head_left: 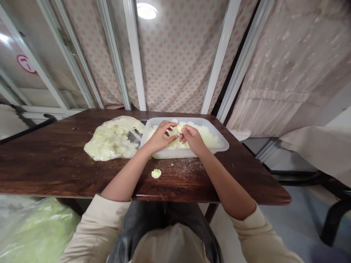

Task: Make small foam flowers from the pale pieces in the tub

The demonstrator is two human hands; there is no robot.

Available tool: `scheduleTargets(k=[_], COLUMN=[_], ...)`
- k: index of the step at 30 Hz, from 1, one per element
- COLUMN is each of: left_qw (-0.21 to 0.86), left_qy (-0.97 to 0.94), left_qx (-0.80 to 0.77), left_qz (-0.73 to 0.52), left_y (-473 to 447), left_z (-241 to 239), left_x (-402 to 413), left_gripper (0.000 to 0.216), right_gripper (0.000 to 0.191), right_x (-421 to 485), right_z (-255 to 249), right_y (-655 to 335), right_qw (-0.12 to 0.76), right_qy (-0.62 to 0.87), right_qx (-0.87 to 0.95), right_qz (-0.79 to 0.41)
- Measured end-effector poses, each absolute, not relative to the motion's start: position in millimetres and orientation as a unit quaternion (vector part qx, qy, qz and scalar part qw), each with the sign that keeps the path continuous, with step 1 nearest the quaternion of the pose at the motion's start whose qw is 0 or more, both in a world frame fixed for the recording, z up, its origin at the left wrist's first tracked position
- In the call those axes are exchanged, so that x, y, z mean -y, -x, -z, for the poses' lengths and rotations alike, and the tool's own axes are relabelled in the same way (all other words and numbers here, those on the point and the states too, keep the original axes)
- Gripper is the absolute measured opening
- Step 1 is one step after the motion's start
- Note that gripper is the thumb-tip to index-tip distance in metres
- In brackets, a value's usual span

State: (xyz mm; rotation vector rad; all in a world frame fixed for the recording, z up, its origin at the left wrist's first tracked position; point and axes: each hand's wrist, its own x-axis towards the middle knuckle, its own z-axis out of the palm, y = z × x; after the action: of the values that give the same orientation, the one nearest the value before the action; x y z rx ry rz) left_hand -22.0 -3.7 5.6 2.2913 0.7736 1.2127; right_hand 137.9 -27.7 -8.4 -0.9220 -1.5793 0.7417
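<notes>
My left hand [161, 137] and my right hand [192, 139] meet above a translucent plastic tub [186, 153]. Between their fingertips is a small yellow-green piece [180, 128], and both hands seem to pinch it. The tub holds a heap of pale, soft-looking pieces [204, 136]. To its left lies a flattened clear plastic bag [113, 138] packed with similar pale green-white pieces. A small flower-shaped pale piece [156, 173] rests on the table in front of the tub, near my left forearm.
The dark wooden table [55, 164] has a white powdery dusting [189, 168] in front of the tub. A white sheet [241, 134] sits at its far right corner. A plastic bag of pale green contents [35, 230] lies below the table's left side.
</notes>
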Motion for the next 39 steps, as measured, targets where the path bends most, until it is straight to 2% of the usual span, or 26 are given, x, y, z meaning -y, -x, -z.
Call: scheduleTargets(k=[4, 10, 19, 25, 39], left_qw=[0.224, 0.221, 0.222, 0.295, 0.355], left_qy=[-0.825, -0.826, -0.843, -0.851, -0.837], left_qx=[-0.287, -0.3, -0.282, -0.224, -0.223], left_qz=[-0.433, -0.423, -0.4, -0.373, -0.351], left_y=[23.2, 22.4, 20.9, 22.4, 23.8], left_z=[-9.2, -8.4, -11.2, -9.3, -11.6], left_x=[6.7, 3.3, 6.0, 8.2, 10.8], left_gripper=[0.023, 0.024, 0.036, 0.039, 0.044], right_gripper=[0.032, 0.032, 0.038, 0.039, 0.037], right_x=[32.0, 39.2, 40.7, 41.0, 40.6], right_z=[8.7, 6.1, 3.1, 3.9, 2.5], right_y=[-136.4, -132.2, -133.6, -133.5, -135.7], right_qw=[0.513, 0.489, 0.487, 0.494, 0.49], right_qy=[0.424, 0.436, 0.395, 0.392, 0.376], right_qx=[0.706, 0.741, 0.762, 0.756, 0.767], right_qz=[-0.243, -0.148, -0.163, -0.175, -0.173])
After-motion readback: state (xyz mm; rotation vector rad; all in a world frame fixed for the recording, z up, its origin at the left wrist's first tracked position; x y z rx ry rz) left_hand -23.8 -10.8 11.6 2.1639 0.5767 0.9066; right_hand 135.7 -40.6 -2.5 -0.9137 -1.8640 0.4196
